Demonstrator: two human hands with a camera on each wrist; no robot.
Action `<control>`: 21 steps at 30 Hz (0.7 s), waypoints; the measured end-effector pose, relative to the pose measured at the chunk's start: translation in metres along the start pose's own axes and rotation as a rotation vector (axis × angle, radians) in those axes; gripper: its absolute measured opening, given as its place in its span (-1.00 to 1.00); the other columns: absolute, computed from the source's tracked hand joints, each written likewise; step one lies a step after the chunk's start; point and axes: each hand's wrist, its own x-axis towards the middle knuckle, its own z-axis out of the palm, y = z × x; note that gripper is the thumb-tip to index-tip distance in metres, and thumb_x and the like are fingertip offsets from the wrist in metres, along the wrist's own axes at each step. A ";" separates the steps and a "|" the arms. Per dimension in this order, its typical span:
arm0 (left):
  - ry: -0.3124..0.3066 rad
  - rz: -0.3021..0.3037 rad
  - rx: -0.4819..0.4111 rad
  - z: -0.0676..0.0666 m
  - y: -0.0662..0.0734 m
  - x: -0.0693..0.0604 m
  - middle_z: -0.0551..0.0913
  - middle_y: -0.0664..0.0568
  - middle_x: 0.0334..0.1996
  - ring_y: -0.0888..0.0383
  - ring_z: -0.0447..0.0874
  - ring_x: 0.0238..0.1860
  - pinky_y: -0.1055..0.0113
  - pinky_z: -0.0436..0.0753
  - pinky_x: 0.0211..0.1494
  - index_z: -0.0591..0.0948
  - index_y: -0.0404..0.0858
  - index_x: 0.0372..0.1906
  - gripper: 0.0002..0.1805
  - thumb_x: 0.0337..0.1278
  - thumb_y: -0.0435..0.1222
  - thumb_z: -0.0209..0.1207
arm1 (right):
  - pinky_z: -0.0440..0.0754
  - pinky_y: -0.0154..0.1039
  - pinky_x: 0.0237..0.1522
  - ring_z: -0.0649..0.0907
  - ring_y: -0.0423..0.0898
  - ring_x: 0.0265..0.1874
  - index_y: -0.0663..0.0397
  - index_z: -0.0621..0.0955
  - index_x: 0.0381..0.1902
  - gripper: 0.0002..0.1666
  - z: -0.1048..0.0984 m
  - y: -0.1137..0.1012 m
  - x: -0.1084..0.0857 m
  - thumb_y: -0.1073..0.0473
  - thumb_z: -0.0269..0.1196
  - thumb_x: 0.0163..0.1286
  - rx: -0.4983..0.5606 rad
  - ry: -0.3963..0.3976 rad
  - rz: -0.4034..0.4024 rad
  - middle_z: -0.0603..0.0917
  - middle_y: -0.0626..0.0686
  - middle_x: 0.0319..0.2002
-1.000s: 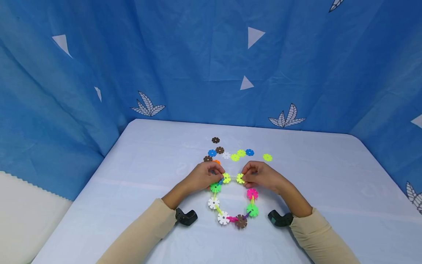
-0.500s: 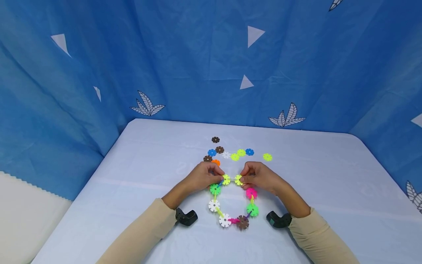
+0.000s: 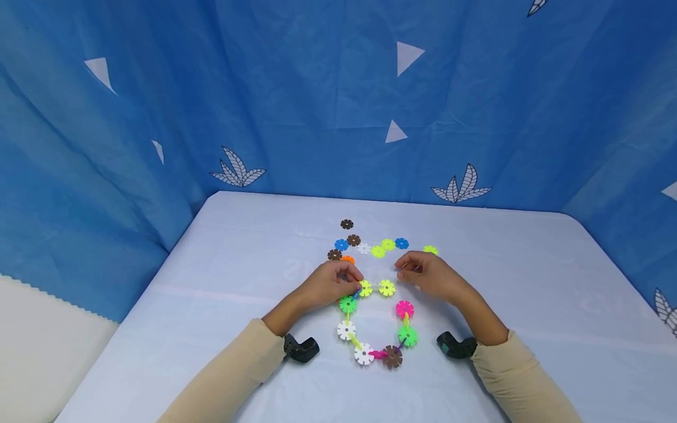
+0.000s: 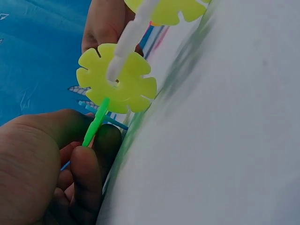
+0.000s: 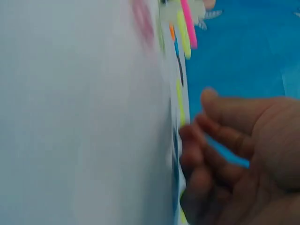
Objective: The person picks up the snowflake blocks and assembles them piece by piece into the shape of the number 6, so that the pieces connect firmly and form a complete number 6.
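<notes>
A chain of notched discs lies in a ring with a gap at its upper right, between a yellow disc and a pink disc. My left hand pinches the chain at its upper left, beside another yellow disc. Seen from the left wrist, the left hand has thumb and fingers around a bright green piece next to a yellow disc. My right hand hovers right of the chain, its fingers loosely bent and holding nothing; the right wrist view shows this hand too.
Behind the hands lie loose discs: brown, blue, orange, white and several yellow. Black wrist devices sit at both wrists. A blue curtain hangs behind the white table.
My right hand has let go of the right yellow disc and moved up and to the right. The left hand keeps its pinch, and the lower chain has shifted slightly down and right.
</notes>
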 end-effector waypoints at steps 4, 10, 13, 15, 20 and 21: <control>0.000 0.007 0.010 0.001 0.000 0.000 0.64 0.06 -0.33 0.14 0.54 -0.39 0.36 0.53 -0.30 0.71 -0.23 -0.18 -0.92 0.26 -0.35 0.33 | 0.59 0.19 0.02 0.51 0.26 0.06 0.18 0.55 0.30 -0.49 -0.016 0.013 -0.003 0.16 0.31 0.44 -0.261 0.172 0.059 0.59 0.29 0.03; 0.002 0.008 0.022 0.000 0.001 -0.001 0.64 0.07 -0.33 0.14 0.53 -0.39 0.37 0.51 -0.30 0.71 -0.23 -0.17 -0.91 0.26 -0.34 0.33 | 0.39 0.41 0.18 0.26 0.48 0.31 0.27 0.36 0.46 -0.32 -0.030 0.025 -0.006 0.15 0.24 0.48 -0.401 0.150 0.100 0.33 0.44 0.36; 0.004 0.006 0.018 0.000 0.001 -0.001 0.64 0.06 -0.33 0.14 0.53 -0.39 0.38 0.50 -0.32 0.71 -0.23 -0.17 -0.91 0.27 -0.35 0.33 | 0.43 0.36 0.18 0.37 0.44 0.25 0.32 0.52 0.31 -0.46 -0.031 0.027 -0.005 0.20 0.28 0.45 -0.412 0.175 0.067 0.43 0.43 0.28; 0.006 0.007 0.014 0.000 0.001 -0.001 0.64 0.05 -0.33 0.14 0.52 -0.40 0.39 0.50 -0.33 0.71 -0.24 -0.16 -0.91 0.26 -0.35 0.34 | 0.48 0.31 0.16 0.46 0.39 0.17 0.34 0.59 0.18 -0.56 -0.031 0.028 -0.005 0.24 0.31 0.41 -0.396 0.191 0.063 0.51 0.41 0.17; 0.006 -0.004 0.013 0.000 0.001 -0.001 0.64 0.04 -0.32 0.15 0.52 -0.40 0.38 0.50 -0.32 0.71 -0.23 -0.16 -0.91 0.27 -0.35 0.33 | 0.60 0.19 0.06 0.58 0.25 -0.02 0.33 0.58 0.12 -0.59 -0.030 0.026 -0.003 0.31 0.36 0.35 -0.327 0.173 0.122 0.60 0.32 -0.02; 0.005 -0.007 0.012 0.000 0.001 -0.001 0.63 0.04 -0.32 0.15 0.52 -0.40 0.38 0.50 -0.33 0.71 -0.23 -0.16 -0.91 0.27 -0.35 0.32 | 0.61 0.18 0.05 0.58 0.24 -0.04 0.32 0.58 0.13 -0.59 -0.029 0.026 -0.003 0.32 0.35 0.35 -0.320 0.165 0.133 0.60 0.31 -0.04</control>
